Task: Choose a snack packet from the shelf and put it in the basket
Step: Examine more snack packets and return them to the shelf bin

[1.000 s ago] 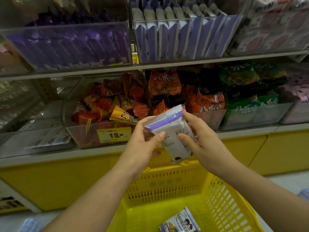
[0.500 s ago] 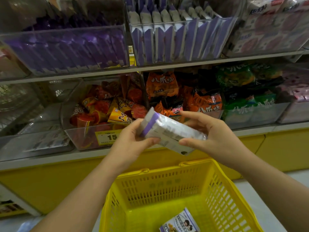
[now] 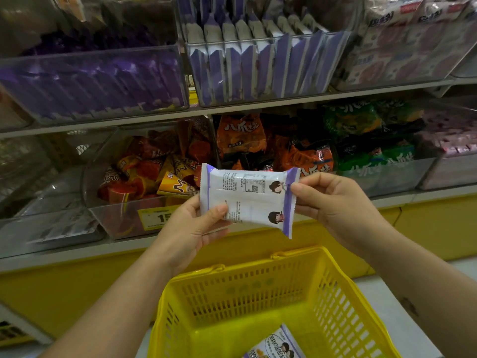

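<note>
The snack packet (image 3: 247, 200) is held in the air above the far rim of the yellow basket (image 3: 245, 293), with its printed back turned toward the camera. It is gripped at both ends. The white end is pinched by the left hand (image 3: 191, 228), thumb on the face and fingers curled behind, where they are hidden. The purple sealed strip is nipped by the right hand (image 3: 333, 202) between thumb and forefinger. Neither hand is spread wide; each is closed only as far as the thin film requires.

The packet is judged to be light, since it is kept level by fingertips alone. The wrapper appears to be smooth, glossy film, so some slipperiness is to be expected. The body looks soft and puffed; what is inside cannot be made out, and it may be crushable. The flat crimped seals are therefore thought the best places for it to be taken hold of, with the middle left unsqueezed.

A second packet (image 3: 278, 344) is seen lying on the floor of the basket, toward its near side.
</note>
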`<state>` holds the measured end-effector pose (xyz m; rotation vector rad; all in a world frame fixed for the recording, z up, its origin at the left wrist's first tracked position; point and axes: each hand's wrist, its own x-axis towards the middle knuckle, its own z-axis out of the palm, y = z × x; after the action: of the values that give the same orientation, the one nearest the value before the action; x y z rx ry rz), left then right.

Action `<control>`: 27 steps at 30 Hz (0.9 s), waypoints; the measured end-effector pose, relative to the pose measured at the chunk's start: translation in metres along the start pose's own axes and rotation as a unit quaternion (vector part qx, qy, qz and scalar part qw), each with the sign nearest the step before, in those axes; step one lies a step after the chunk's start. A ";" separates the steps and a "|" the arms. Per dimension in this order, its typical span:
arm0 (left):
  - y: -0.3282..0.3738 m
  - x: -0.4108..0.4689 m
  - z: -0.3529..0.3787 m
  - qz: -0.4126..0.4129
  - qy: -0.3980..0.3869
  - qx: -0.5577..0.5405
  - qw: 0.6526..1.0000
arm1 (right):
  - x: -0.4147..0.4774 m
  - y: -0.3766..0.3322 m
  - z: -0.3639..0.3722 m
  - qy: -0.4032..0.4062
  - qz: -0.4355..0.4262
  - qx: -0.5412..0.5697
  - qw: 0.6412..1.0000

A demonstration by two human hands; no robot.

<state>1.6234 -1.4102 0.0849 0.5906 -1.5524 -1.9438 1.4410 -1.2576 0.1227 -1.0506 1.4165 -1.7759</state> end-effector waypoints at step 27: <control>-0.001 -0.005 0.013 0.067 0.073 0.120 0.988 | -0.006 0.003 0.007 -0.146 0.155 -0.013 0.977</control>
<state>1.6190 -1.3973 0.0864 0.6923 -1.6974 -1.5900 1.4501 -1.2560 0.1194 -0.9942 1.3383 -1.3255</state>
